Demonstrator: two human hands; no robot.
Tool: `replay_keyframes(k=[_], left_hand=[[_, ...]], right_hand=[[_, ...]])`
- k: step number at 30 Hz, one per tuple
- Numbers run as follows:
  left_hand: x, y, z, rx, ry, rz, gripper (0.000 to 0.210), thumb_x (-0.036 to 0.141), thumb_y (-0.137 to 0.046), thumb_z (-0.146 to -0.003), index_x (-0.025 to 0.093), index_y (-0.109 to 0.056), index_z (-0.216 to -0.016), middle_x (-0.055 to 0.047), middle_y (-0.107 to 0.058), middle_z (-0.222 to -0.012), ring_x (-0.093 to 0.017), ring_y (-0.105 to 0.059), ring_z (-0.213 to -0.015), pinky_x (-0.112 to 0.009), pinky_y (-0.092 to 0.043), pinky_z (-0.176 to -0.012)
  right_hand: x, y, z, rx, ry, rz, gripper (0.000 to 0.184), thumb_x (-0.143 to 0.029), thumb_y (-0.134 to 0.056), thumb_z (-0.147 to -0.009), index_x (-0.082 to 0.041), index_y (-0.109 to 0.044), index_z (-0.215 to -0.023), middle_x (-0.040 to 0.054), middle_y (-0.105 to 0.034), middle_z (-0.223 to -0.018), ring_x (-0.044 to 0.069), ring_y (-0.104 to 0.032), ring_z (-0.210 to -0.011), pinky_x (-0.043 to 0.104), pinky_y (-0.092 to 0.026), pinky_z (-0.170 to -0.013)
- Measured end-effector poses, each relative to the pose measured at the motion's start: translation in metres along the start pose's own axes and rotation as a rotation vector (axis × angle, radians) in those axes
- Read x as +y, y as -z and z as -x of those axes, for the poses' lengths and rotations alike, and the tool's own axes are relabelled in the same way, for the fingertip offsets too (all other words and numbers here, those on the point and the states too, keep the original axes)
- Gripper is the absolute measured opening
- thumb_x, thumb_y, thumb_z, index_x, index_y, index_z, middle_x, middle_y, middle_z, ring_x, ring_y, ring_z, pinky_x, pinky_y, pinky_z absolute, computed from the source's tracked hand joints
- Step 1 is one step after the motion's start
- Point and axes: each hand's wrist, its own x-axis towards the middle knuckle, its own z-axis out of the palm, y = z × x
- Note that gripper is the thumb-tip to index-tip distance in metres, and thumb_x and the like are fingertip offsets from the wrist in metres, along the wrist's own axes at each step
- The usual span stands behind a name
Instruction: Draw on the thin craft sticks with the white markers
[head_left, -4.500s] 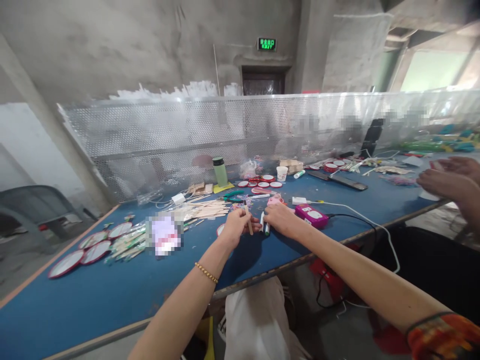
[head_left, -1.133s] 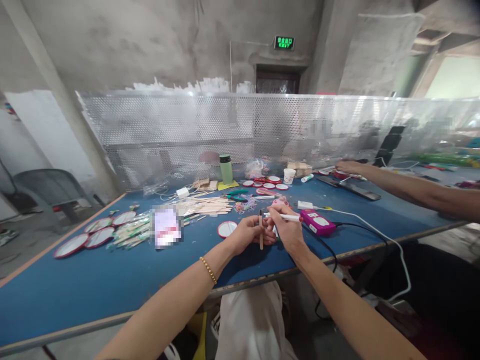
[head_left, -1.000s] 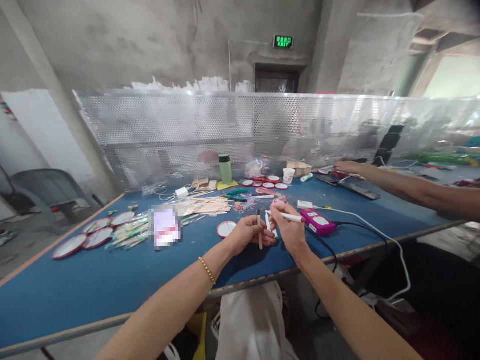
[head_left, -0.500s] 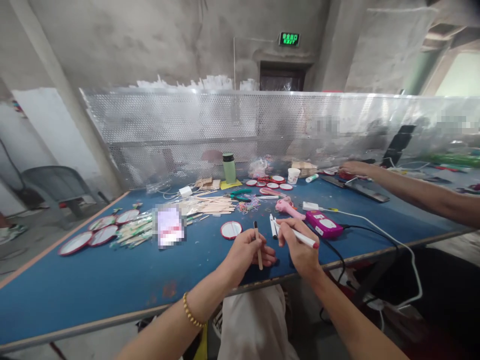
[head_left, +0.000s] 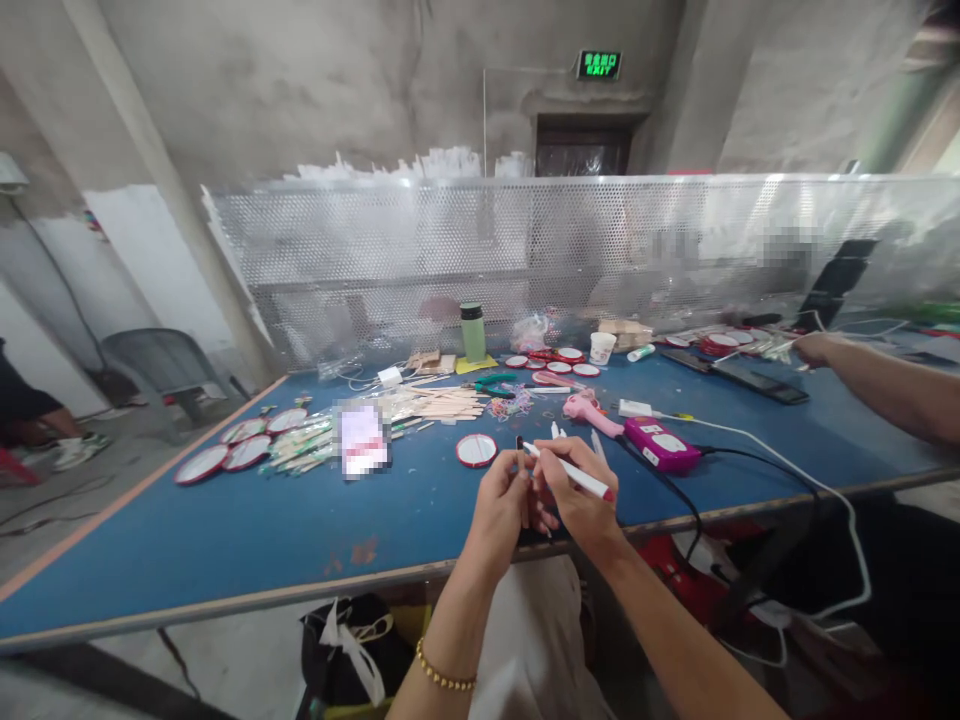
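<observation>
— So, what are we grasping in our left hand?

— A flat, pale wooden stick with a dark upper end, pinched nearly upright over the six o'clock edge of the blue tabletop.

— And our right hand?

— Its fingers are closed around a slim white marker with a red end. We have the point right beside the stick's dark end, at three o'clock of it; we can't tell whether they touch.

— What lies around our hands?

— At ten o'clock, a round white disc with a red rim; between one and two, a pink object; between two and three, a purple box. Farther off at eleven, we see a green bottle with a black lid.
</observation>
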Motion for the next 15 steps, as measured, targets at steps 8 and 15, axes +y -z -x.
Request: replay_keyframes(k=[8,15], left_hand=[[-0.0045,0.0076,-0.0012,0.083,-0.009,0.013,0.03,0.041,-0.067,-0.073,0.018,-0.054,-0.086,0.007,-0.05,-0.058,-0.006,-0.043,-0.04,-0.019,-0.038,-0.041],[-0.0017,0.0046,-0.0006,0.057,0.018,0.037,0.037,0.047,-0.07,-0.069,0.019,-0.05,-0.084,0.007,-0.052,-0.058,-0.009,-0.051,-0.044,-0.021,-0.046,-0.045]], right_hand=[[0.0001,-0.0048,0.0041,-0.024,-0.064,-0.009,0.019,-0.034,-0.057,-0.085,-0.022,-0.066,-0.074,-0.0018,-0.061,-0.056,0.011,-0.052,-0.042,0.022,-0.043,-0.039],[0.001,-0.0047,0.0025,-0.043,0.005,0.039,0.019,-0.034,-0.057,-0.085,-0.022,-0.066,-0.074,-0.0012,-0.064,-0.059,0.012,-0.057,-0.047,0.022,-0.047,-0.045]])
